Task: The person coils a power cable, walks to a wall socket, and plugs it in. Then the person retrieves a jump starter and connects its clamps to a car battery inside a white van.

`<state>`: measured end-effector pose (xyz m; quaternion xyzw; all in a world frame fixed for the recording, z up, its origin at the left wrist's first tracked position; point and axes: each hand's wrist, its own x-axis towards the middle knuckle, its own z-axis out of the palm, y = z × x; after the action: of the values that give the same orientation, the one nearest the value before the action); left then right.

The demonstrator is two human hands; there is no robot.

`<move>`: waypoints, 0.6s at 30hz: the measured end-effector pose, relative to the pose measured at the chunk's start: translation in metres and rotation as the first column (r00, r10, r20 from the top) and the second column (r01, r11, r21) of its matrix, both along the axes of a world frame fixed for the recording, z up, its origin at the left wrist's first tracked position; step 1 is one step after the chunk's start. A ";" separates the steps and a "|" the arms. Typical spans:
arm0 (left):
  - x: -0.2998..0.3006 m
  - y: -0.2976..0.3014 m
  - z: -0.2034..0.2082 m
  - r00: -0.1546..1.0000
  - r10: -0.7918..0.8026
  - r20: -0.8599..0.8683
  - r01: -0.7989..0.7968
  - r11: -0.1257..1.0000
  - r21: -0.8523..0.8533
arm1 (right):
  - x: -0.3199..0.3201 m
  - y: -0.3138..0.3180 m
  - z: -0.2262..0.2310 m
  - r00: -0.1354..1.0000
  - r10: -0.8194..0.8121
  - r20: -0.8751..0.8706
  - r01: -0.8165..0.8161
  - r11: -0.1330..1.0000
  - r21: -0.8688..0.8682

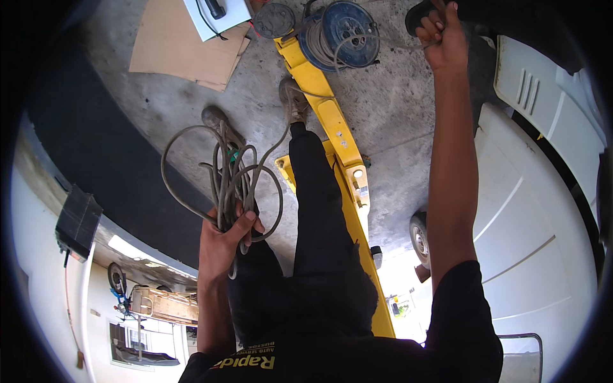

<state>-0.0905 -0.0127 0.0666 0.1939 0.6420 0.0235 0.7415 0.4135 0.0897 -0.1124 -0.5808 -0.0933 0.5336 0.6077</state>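
My left hand [235, 225] is closed around a bundle of loosely looped grey cable [223, 172], held in front of my legs. A small green spot shows among the loops. From the bundle one strand rises past my shoe toward the yellow beam. My right hand [442, 39] is stretched far out at the upper right, its fingers curled on a strand of the grey cable. That strand runs left to the blue cable reel [348, 35], which has more grey cable wound on it and sits by the far end of the yellow metal beam [338, 127].
Flattened cardboard [175, 48] lies on the concrete floor at upper left, beside a white box [217, 19] with a black object on it. A white vehicle [530, 210] stands close on the right. A dark mat or strip [121, 153] curves along the left.
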 end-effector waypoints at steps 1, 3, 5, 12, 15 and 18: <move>0.001 0.002 0.002 0.998 0.056 0.002 -0.056 0.998 0.025 | -0.044 -0.004 0.034 0.999 0.010 0.034 -0.009 1.000 -0.027; 0.006 0.006 0.005 0.987 0.160 0.023 -0.161 0.985 0.068 | -0.128 -0.030 0.107 0.996 0.016 0.086 -0.008 0.995 -0.098; 0.011 0.010 0.003 0.981 0.190 0.049 -0.194 0.977 0.091 | -0.190 -0.076 0.158 0.989 0.095 0.115 -0.080 0.988 -0.129; 0.022 0.019 0.009 0.955 0.049 0.294 -0.047 0.999 -0.014 | -0.329 -0.192 0.253 0.594 0.794 -0.130 -0.804 0.584 -0.109; 0.019 0.010 0.022 0.968 -0.109 0.226 0.131 0.988 -0.087 | -0.297 -0.182 0.212 0.543 0.733 0.410 -0.795 0.606 -0.031; 0.011 -0.001 0.028 0.955 -0.156 0.252 0.195 0.971 -0.136 | -0.255 -0.175 0.135 0.697 0.388 0.604 -0.002 0.842 -0.539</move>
<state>-0.0792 -0.0141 0.0949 0.1862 0.5277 -0.0705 0.8258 0.1581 -0.0853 0.0222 -0.8596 -0.2355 0.3458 0.2933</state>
